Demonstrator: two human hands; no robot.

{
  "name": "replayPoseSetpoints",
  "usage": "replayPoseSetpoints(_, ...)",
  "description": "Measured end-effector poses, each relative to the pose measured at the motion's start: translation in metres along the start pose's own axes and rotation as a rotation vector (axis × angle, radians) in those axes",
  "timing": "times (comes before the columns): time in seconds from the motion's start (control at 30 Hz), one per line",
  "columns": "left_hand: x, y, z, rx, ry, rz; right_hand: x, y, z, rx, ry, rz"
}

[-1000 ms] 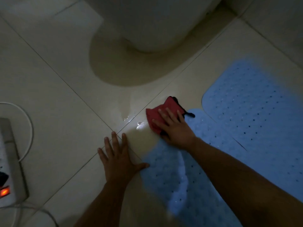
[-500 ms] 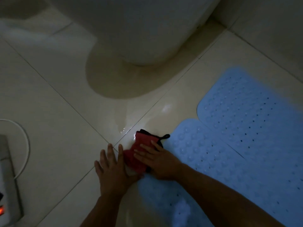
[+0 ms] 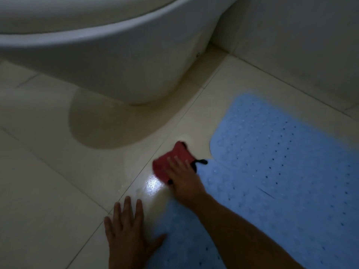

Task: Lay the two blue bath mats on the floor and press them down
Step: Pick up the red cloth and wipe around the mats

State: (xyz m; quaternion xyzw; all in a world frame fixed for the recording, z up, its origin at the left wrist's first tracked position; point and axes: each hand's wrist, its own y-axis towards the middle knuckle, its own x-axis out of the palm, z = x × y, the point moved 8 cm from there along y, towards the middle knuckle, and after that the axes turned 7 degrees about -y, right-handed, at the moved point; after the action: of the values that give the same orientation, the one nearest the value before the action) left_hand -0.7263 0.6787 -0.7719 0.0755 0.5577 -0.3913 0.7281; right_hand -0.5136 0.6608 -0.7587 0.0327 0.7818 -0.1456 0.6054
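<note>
Two blue perforated bath mats lie flat on the tiled floor side by side. The far mat [image 3: 281,148] reaches toward the wall; the near mat [image 3: 233,193] runs under my right forearm to the bottom edge. My right hand [image 3: 184,179] presses flat on a red cloth [image 3: 171,160] with a black loop, on the wet tile just left of the mats' corners. My left hand [image 3: 128,233] rests flat on the tile, fingers spread, thumb touching the near mat's left edge.
A white toilet base [image 3: 124,61] stands close behind the cloth, with a dark shadow on the floor in front of it. A wet shine [image 3: 153,184] sits on the tile beside the cloth. A tiled wall [image 3: 291,45] rises at the right.
My right hand has slid the red cloth away from my left hand, back toward the toilet. The view has tilted up, and the power strip at the left has dropped out of view.
</note>
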Motion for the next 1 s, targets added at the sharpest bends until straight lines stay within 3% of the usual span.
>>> replayPoseSetpoints(0.07, 0.004, 0.006, 0.007, 0.023, 0.026, 0.000, 0.011, -0.026, -0.015, -0.213, -0.018, -0.060)
replayPoseSetpoints(0.17, 0.009, 0.014, 0.013, 0.065, 0.047, 0.012, 0.006, -0.025, 0.003, -0.270, -0.023, -0.173)
replayPoseSetpoints(0.33, 0.011, 0.014, 0.039, 0.241, 0.217, 0.106, -0.031, 0.034, 0.080, 0.086, -0.014, -0.146)
replayPoseSetpoints(0.43, 0.015, 0.025, 0.072, 0.388, 0.190, 0.259, -0.054, 0.048, 0.129, 0.330, -0.025, -0.109)
replayPoseSetpoints(0.5, 0.017, 0.038, 0.096, 0.476, 0.168, 0.270, -0.064, 0.053, 0.149, 0.415, -0.006, -0.103)
replayPoseSetpoints(0.67, 0.019, 0.079, 0.171, 0.679, 0.058, 0.147, -0.075, 0.069, 0.181, 0.475, -0.050, -0.115)
replayPoseSetpoints(0.83, 0.017, 0.152, 0.250, 0.647, 0.000, 0.085, -0.086, 0.089, 0.217, 0.476, -0.014, -0.201)
replayPoseSetpoints(1.0, 0.030, 0.201, 0.290, 0.710, 0.066, 0.012, -0.091, 0.095, 0.221, 0.418, -0.005, -0.150)
